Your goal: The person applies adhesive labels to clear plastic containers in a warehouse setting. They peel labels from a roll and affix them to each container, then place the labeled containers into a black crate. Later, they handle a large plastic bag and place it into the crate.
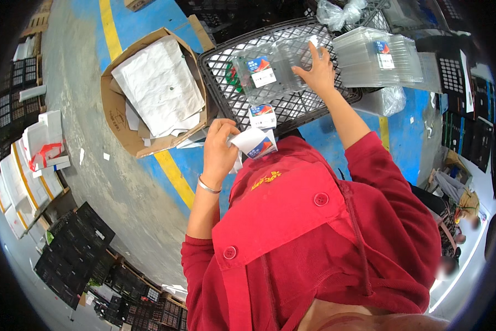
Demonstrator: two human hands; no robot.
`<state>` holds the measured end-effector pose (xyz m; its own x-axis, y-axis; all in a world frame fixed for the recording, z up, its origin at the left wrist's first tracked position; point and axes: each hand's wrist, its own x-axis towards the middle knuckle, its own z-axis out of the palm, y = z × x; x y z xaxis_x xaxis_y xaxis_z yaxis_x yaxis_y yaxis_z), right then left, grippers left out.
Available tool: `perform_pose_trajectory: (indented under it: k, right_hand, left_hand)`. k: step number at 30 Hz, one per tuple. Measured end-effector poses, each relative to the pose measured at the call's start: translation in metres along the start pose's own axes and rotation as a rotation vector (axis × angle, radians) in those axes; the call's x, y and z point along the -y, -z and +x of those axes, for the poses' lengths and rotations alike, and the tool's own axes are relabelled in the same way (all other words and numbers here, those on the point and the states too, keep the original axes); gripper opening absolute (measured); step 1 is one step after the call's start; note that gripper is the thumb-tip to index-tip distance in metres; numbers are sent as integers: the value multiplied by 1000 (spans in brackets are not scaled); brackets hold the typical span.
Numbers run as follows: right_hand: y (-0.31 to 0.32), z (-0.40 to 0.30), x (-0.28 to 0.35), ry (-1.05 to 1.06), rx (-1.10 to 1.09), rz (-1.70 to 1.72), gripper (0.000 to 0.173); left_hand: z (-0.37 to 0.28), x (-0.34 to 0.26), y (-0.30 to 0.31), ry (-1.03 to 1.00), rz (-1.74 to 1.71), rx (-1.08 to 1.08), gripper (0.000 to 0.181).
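Observation:
My left hand (pixel 221 151), with a bangle at the wrist, pinches a curling strip of printed labels (pixel 261 145) above my lap. My right hand (pixel 319 70) has its fingers spread over the edge of an empty-looking clear plastic clamshell box (pixel 289 85), which lies open on an upturned black plastic crate (pixel 227 109). A blue, red and white label (pixel 262 71) is on the box's left part. Just right of my right hand lies a stack of nested clear clamshell boxes (pixel 361 62), with a similar label on top. Something green and red shows beside the open box.
A cardboard box (pixel 128 142) holding white paper sheets (pixel 161 82) stands left of the crate. Plastic bags (pixel 341 12) lie beyond the crate. Black crates (pixel 76 252) and white foam boxes (pixel 30 182) are stacked at left. Other people (pixel 448 244) are at the far right.

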<state>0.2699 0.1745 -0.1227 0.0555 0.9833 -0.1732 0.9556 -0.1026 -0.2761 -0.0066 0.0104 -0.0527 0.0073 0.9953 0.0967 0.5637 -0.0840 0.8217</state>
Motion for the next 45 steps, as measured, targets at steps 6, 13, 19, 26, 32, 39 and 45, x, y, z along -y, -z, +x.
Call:
perform_pose_trajectory:
  k: [6,13,19,26,32,39,45]
  right_hand:
    - [-8,-1,-16,129,-319,-75,69]
    - [-14,-2,77,213,-83,-83,95]
    - [-17,-5,51,123,94,32,92]
    - [-17,-30,16,261,-159,48,54]
    - [107,-52,7,317,-467,247,48]
    - [232,26,-199,79,-591,-310,64]
    - [182,72,-242,-19,-386,-582,65]
  left_hand:
    - [15,-24,-17,149,-177,135,27]
    - [11,-35,-41,225,-206,157,27]
    - [-18,-63,-5,296,-531,175,13]
    - [-29,-74,1,414,-649,176,10]
    - [-14,-95,19,75,-461,245,9]
    - [3,-91,17,43,-300,62,13]
    - [26,-93,-11,247,-566,82,14]
